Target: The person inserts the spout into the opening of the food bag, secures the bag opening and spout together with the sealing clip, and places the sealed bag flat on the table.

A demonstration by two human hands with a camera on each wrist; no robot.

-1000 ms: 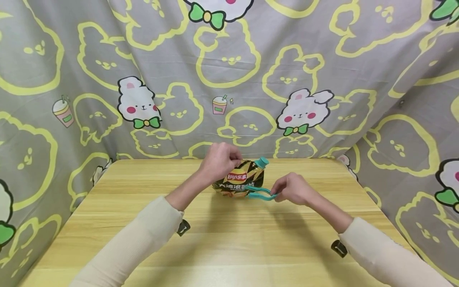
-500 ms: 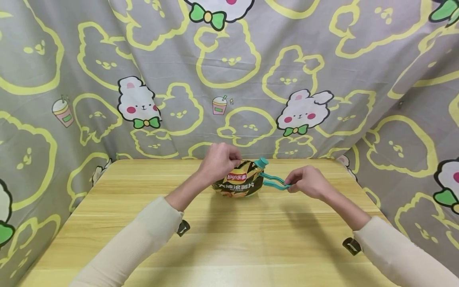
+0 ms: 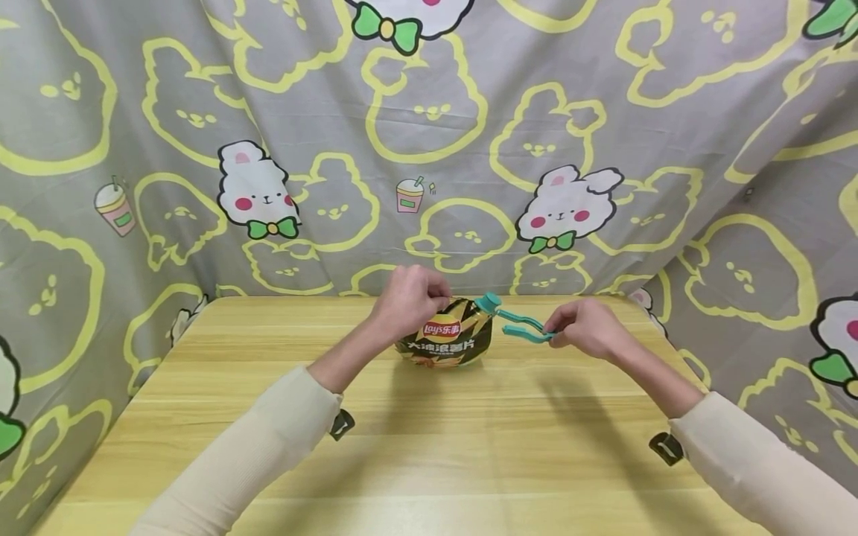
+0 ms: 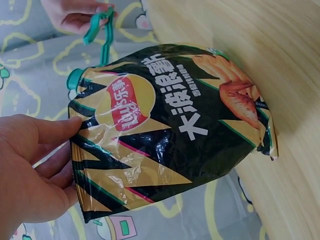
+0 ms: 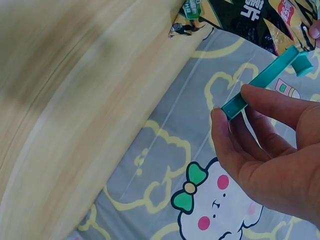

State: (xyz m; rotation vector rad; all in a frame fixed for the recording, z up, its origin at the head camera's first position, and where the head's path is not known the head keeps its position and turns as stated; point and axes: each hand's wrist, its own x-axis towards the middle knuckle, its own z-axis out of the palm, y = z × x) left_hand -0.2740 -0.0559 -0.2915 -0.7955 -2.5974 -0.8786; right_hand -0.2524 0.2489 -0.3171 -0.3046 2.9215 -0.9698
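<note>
A black and gold Lay's chip bag (image 3: 445, 346) rests upright on the table. My left hand (image 3: 410, 298) pinches its top edge; in the left wrist view the thumb (image 4: 65, 125) lies on the front of the bag. A teal round cap (image 3: 488, 301) shows at the bag's top right corner. My right hand (image 3: 586, 327) pinches the joined end of a teal bag clip (image 3: 529, 331). Its two arms are spread and point left toward the cap and the bag's right side. Whether an arm touches the cap, I cannot tell.
The light wood table (image 3: 429, 447) extends in front of the bag and to both sides. Close behind hangs a grey curtain (image 3: 456, 179) with yellow outlines and cartoon rabbits. More patterned cloth lines both sides.
My right hand has drawn the clip right and upward, from in front of the bag to beside its top right corner. The left hand, bag and cap have barely moved.
</note>
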